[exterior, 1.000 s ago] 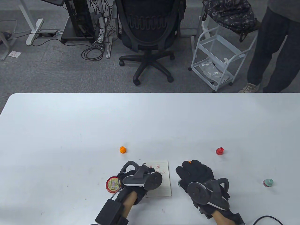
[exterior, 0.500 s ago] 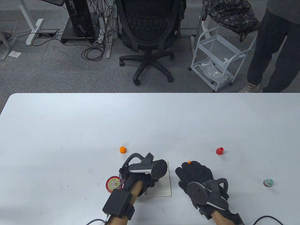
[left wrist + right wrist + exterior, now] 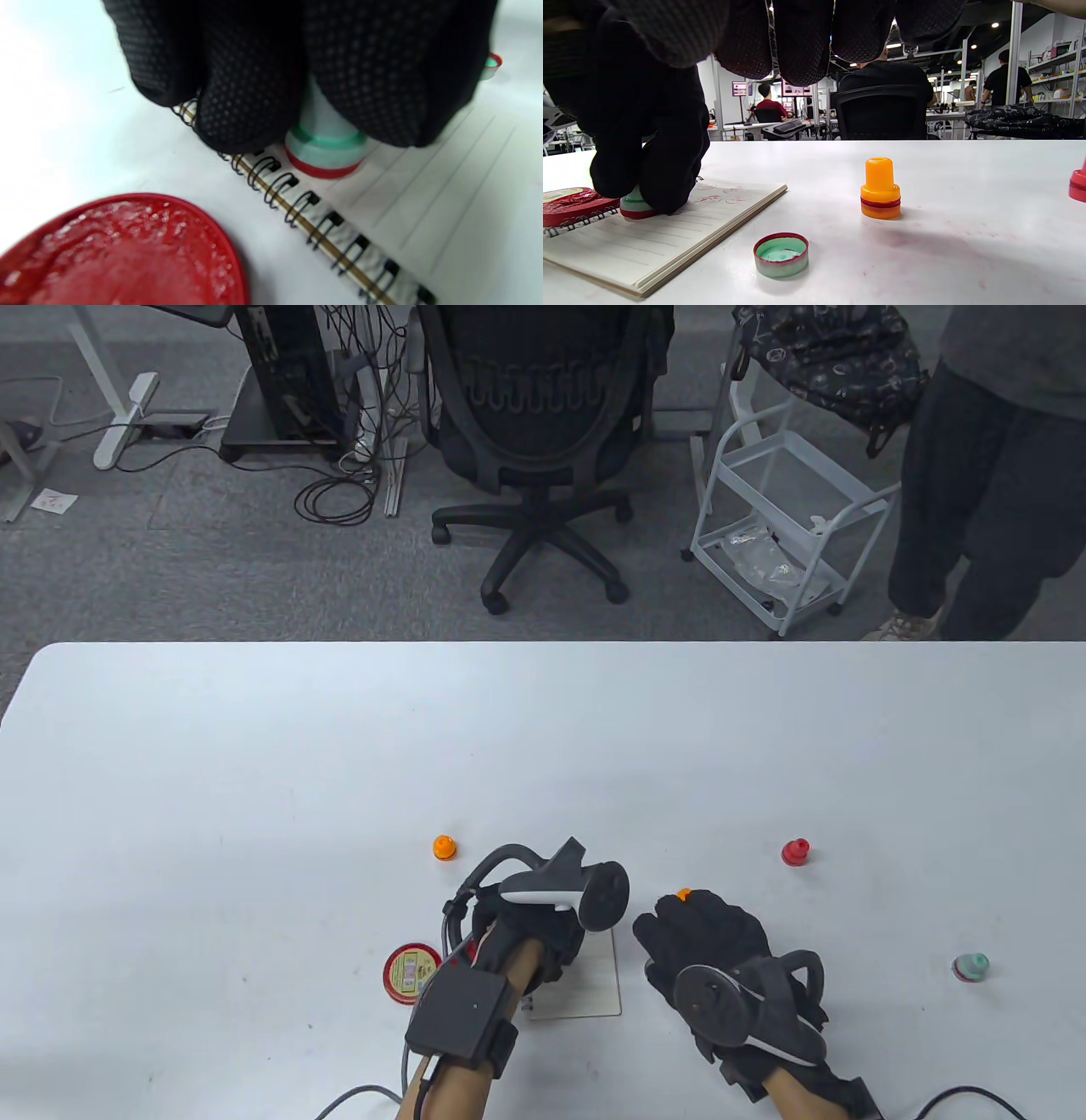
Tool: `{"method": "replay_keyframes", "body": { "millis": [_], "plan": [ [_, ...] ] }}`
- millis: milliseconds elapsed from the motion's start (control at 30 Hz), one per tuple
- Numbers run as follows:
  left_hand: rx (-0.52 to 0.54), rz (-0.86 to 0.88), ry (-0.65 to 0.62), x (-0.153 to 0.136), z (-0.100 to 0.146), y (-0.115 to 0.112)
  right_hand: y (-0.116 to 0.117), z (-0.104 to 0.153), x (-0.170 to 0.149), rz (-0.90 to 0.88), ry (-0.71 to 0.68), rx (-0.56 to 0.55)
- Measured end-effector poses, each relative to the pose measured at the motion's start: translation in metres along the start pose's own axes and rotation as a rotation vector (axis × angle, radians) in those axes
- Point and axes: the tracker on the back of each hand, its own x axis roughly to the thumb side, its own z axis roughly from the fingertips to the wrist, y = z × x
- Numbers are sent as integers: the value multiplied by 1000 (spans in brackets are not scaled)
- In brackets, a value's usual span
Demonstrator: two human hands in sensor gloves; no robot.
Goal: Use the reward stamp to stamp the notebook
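My left hand (image 3: 530, 929) pinches a teal stamp with a red base (image 3: 324, 148) and holds it upright on the lined page of the spiral notebook (image 3: 594, 988), close to the binding. The same stamp (image 3: 634, 207) shows under the gloved fingers (image 3: 649, 169) in the right wrist view, touching the paper (image 3: 649, 245). A red ink pad (image 3: 411, 973) lies open just left of the notebook. My right hand (image 3: 704, 937) rests on the table to the right of the notebook, fingers relaxed and holding nothing.
An orange stamp (image 3: 880, 190) stands by my right fingertips, and a teal cap (image 3: 781, 253) lies mouth up beside the notebook edge. Another orange stamp (image 3: 443, 847), a red one (image 3: 795, 853) and a teal one (image 3: 970, 966) stand apart on the white table (image 3: 254, 772).
My left hand has moved from beside the ink pad up and to the right over the notebook, covering its upper part. The right hand has stayed put.
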Motion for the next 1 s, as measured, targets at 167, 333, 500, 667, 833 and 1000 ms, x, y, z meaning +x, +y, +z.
{"method": "replay_keyframes", "body": {
  "millis": [167, 333, 500, 667, 833, 1000],
  "plan": [
    [-57, -24, 15, 4, -8, 2, 0, 0, 0, -6, 5, 0],
    [-54, -7, 9, 2, -8, 2, 0, 0, 0, -6, 3, 6],
    [-7, 24, -8, -1, -3, -1, 1, 0, 0, -3, -1, 13],
    [61, -29, -36, 3, 4, -3, 0, 0, 0, -7, 2, 15],
    [158, -108, -60, 11, 14, -7, 1, -1, 0, -9, 0, 24],
    [237, -160, -75, 16, 22, -13, 1, -1, 0, -5, -5, 28]
  ]
}}
